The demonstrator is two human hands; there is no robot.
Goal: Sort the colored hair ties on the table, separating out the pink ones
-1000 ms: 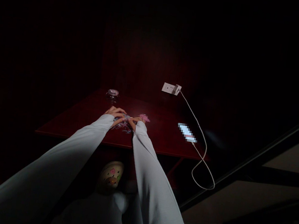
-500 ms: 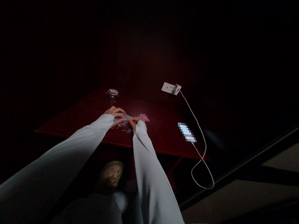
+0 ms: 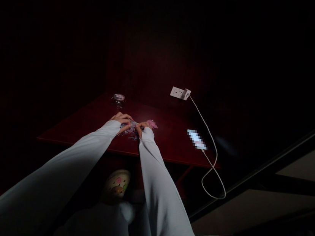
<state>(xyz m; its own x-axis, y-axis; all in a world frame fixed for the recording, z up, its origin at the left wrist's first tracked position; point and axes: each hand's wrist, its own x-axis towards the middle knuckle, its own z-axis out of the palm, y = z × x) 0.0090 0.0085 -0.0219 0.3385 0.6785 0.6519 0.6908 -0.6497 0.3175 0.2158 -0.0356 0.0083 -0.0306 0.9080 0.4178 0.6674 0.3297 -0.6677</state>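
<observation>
My left hand (image 3: 122, 119) rests at the left of a loose heap of thin purple and bluish strands (image 3: 128, 131), its fingers bent and closed on some of them. Close beside it, my right hand (image 3: 142, 127) pinches the same strands at their right side. The two sets of fingertips almost meet over the heap, and they hide exactly what lies between them. Just past my right hand lies a bunch of pink strands (image 3: 153, 124), partly covered by that hand.
On the dark red table (image 3: 72, 132) a clear jar with a pale lid (image 3: 119, 98) stands at the back left. A phone (image 3: 197, 139) lies to the right, its white cable (image 3: 214, 142) looping over the edge from a wall socket (image 3: 177, 93). Below shows a clog (image 3: 118, 182).
My right hand has shifted slightly left and its fingers have drawn in a little at the purple strands. My left hand stays nearly in place.
</observation>
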